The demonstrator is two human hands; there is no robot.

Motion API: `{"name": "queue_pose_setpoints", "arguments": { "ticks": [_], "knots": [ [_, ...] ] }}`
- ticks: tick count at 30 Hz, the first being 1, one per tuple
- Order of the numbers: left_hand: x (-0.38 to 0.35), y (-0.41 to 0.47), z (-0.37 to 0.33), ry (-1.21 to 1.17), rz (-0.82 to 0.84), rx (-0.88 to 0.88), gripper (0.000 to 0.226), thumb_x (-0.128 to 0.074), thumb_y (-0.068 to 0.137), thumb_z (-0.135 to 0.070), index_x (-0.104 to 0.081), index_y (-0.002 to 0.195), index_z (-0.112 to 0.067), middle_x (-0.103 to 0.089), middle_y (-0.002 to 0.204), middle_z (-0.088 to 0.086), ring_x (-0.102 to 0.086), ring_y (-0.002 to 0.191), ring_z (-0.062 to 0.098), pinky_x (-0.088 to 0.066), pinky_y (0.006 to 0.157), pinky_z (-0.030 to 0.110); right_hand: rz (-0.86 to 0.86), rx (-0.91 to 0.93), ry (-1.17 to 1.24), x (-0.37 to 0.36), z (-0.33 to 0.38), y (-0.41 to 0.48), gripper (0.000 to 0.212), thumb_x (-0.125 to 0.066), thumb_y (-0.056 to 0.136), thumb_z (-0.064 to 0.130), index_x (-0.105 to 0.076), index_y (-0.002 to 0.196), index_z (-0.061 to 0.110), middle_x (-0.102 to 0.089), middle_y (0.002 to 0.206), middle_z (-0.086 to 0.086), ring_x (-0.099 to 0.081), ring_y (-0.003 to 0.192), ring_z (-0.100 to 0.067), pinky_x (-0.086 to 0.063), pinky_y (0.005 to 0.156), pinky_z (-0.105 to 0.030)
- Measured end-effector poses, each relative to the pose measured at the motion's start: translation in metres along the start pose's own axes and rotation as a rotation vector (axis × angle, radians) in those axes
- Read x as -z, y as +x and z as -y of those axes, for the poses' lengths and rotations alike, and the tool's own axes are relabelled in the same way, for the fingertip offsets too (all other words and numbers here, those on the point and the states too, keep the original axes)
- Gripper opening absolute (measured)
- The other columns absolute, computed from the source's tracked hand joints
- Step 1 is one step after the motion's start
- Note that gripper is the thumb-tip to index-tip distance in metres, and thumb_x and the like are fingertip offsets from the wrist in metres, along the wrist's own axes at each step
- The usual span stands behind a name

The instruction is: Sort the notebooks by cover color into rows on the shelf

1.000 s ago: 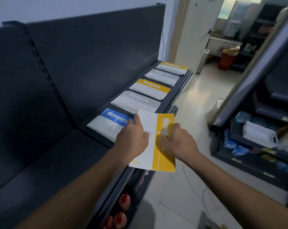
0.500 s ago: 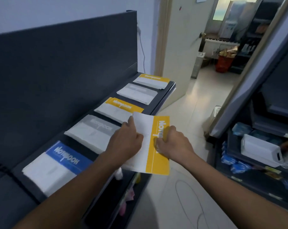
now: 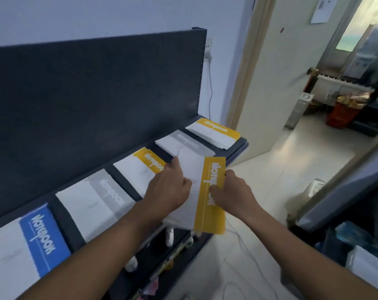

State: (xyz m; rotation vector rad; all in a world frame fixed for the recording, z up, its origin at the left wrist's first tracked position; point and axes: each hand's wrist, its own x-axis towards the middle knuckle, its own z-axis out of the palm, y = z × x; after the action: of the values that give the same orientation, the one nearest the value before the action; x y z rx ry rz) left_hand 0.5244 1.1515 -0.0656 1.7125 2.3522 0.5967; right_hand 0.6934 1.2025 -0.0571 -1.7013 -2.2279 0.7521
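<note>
Through the head camera, both my hands hold a yellow notebook (image 3: 209, 215) just over the front edge of the shelf (image 3: 60, 215), about midway along it. The left hand (image 3: 168, 189) has its grip clenched on the white side, thumb on top. The right hand (image 3: 233, 193) pinches the yellow band.

The shelf carries one row. A blue notebook (image 3: 40, 241) lies at its near end, followed by a grey notebook (image 3: 97, 200), a yellow pile (image 3: 138, 167), a second grey pile (image 3: 183, 144) and a far yellow pile (image 3: 214, 132) at its far end.

Under the shelf, a lower shelf (image 3: 153, 256) holds small white bottles (image 3: 169, 234). Beyond the shelf's far end, a red basket (image 3: 341, 115) holds goods too blurred to tell.
</note>
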Motion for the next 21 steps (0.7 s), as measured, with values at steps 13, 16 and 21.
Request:
{"name": "queue_pose_setpoints", "arguments": {
  "ticks": [13, 16, 21],
  "knots": [
    [-0.001, 0.063, 0.052, 0.015, -0.089, 0.511, 0.066, -0.042, 0.096, -0.045, -0.02, 0.146, -0.009, -0.053, 0.118, 0.012, -0.058, 0.1, 0.036, -0.039, 0.067, 0.037, 0.239, 0.326, -0.052, -0.035, 0.068, 0.146, 0.032, -0.057, 0.09, 0.031, -0.055, 0.119, 0.02, -0.067, 0.096, -0.001, -0.065, 0.091, -0.026, -0.054, 0.08, -0.038],
    [-0.004, 0.067, 0.07, 0.035, -0.132, 0.67, 0.071, -0.043, 0.095, -0.04, -0.014, 0.15, -0.008, -0.05, 0.126, 0.014, -0.059, 0.104, 0.034, -0.038, 0.068, 0.035, 0.303, 0.464, -0.052, -0.056, 0.091, 0.172, 0.028, -0.058, 0.088, 0.027, -0.057, 0.116, 0.025, -0.068, 0.082, 0.003, -0.066, 0.08, -0.022, -0.053, 0.069, -0.035],
    [-0.011, 0.071, 0.084, -0.022, -0.166, 0.851, 0.071, -0.05, 0.095, -0.032, -0.013, 0.149, -0.005, -0.043, 0.134, 0.017, -0.059, 0.105, 0.033, -0.037, 0.068, 0.035, 0.431, 0.609, -0.078, -0.087, 0.114, 0.205, 0.016, -0.061, 0.092, 0.025, -0.061, 0.107, 0.029, -0.066, 0.078, 0.009, -0.065, 0.078, -0.016, -0.052, 0.069, -0.032]
  ]
}}
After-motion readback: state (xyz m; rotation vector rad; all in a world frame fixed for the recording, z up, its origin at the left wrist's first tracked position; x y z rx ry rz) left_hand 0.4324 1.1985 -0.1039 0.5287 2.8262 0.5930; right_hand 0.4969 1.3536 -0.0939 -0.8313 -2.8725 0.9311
